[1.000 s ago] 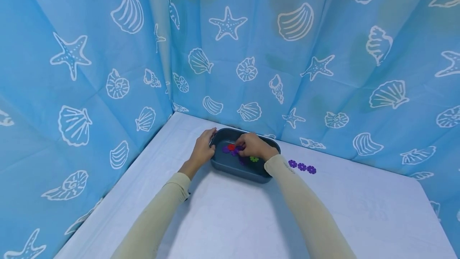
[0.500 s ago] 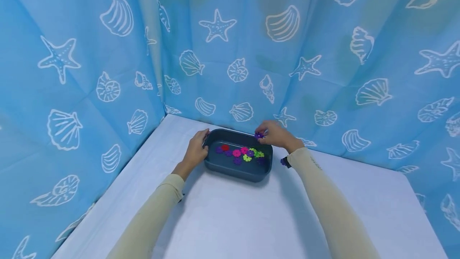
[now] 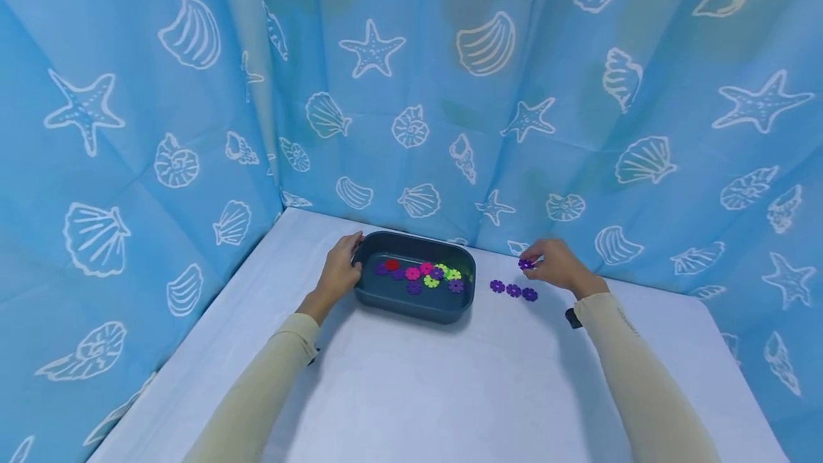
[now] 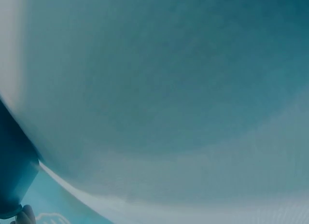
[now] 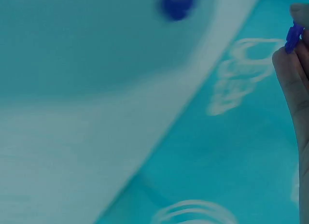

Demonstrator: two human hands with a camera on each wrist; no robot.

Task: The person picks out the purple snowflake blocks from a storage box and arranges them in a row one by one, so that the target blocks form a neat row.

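- The left hand point(image 3: 338, 268) reaches forward to the left end of the dark basin point(image 3: 411, 311) and grips it at the rim, its forearm slanting in from the lower left.
- The right hand point(image 3: 554, 263) is well to the right of the basin, its forearm rising from the lower right and the fingers pointing left.
- Thumb and fingers of the right hand pinch a purple flower disc point(image 3: 526, 264); the right wrist view shows it nearly edge-on, between the fingertips.
- That disc is just beyond the right end of a row of three purple discs point(image 3: 514, 291), apart from them.
- It is small and has a notched, petal-like rim; the row's discs look alike in colour and outline, lying flat on the white table point(image 3: 411, 384), near the basin's right end.
- Inside the basin, more such discs lie scattered: a red disc point(image 3: 391, 264) towards the left, pink discs point(image 3: 412, 274) about the middle, yellow-green discs point(image 3: 431, 281) mostly to the right, and several purple ones point(image 3: 414, 289) among them.
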